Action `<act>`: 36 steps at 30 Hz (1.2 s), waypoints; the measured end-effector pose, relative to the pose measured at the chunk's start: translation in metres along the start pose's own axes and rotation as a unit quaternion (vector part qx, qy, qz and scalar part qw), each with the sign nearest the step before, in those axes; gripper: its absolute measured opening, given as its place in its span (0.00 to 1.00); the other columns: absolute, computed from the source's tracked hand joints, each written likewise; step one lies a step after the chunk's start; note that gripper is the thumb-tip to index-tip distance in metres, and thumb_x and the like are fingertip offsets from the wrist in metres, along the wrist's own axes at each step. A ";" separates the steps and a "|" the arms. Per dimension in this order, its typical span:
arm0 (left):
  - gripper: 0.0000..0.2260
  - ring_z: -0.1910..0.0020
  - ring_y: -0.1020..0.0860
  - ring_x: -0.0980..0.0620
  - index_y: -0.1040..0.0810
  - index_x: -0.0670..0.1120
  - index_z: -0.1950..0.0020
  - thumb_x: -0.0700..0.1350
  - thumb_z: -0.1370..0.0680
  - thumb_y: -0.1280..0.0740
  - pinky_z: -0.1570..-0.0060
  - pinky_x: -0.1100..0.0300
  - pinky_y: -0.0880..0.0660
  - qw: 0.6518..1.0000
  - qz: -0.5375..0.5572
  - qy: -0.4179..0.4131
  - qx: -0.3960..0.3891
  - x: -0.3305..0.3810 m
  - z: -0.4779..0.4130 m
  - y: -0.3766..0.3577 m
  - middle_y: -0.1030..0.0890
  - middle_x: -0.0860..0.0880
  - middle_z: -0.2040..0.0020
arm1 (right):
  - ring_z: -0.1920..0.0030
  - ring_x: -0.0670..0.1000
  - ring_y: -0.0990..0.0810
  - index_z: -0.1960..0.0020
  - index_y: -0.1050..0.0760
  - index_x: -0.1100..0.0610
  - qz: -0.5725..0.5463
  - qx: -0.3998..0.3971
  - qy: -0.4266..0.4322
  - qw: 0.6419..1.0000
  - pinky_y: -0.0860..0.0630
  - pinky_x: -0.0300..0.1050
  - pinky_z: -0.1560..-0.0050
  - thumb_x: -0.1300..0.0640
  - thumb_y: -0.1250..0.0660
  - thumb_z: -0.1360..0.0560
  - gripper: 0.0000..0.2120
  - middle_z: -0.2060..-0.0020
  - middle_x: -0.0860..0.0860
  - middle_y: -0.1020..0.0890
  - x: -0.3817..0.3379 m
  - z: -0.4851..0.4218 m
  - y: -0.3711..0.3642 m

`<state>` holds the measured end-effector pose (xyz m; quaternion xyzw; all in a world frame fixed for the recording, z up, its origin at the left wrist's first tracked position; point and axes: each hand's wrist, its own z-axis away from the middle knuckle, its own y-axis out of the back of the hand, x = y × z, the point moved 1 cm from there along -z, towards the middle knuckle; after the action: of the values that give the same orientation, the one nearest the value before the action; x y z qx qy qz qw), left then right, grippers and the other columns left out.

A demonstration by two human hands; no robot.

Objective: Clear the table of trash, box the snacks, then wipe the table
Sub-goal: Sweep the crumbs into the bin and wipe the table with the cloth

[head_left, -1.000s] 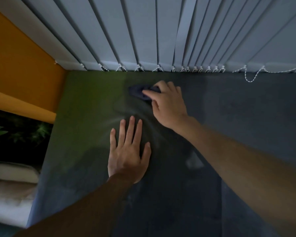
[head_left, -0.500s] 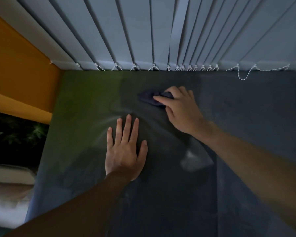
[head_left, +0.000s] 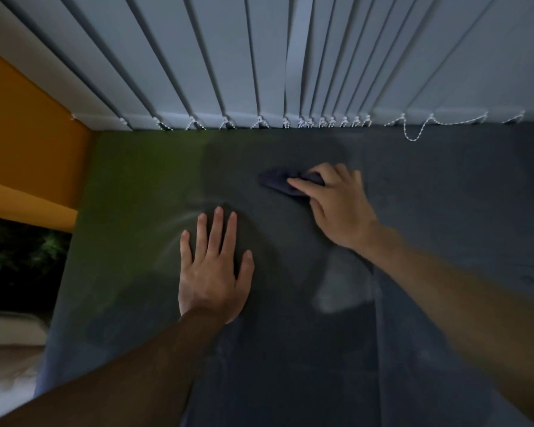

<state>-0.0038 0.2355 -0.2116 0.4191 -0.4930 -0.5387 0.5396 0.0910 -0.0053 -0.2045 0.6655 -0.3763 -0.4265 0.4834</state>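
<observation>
Dark table (head_left: 444, 211): right hand (head_left: 336, 208) presses a cloth (head_left: 278, 183) under its fingertips, left hand (head_left: 211, 272) flat, empty.

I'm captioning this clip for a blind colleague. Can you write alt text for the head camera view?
A person's right hand presses a dark cloth onto a dark table, while the left hand lies flat, fingers spread, nearer the viewer. Pale vertical blinds hang behind the table's far edge.

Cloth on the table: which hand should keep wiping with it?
The right hand, probably: it already presses the cloth onto the table. The left hand lies flat, apart from the cloth.
</observation>
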 end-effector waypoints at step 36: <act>0.28 0.19 0.58 0.52 0.54 0.51 0.17 0.56 0.17 0.57 0.21 0.46 0.60 0.999 0.030 -0.027 0.031 0.002 0.001 -0.003 0.55 0.55 0.17 | 0.43 0.63 0.30 0.31 0.27 0.45 0.022 0.061 -0.326 0.943 0.34 0.57 0.45 0.60 0.38 0.25 0.23 0.40 0.56 0.27 -0.003 0.065 0.016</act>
<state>-0.0057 0.2335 -0.2139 0.4060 -0.5364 -0.5176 0.5287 0.0279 -0.0272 -0.1991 0.5096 -0.5531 -0.5857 0.3022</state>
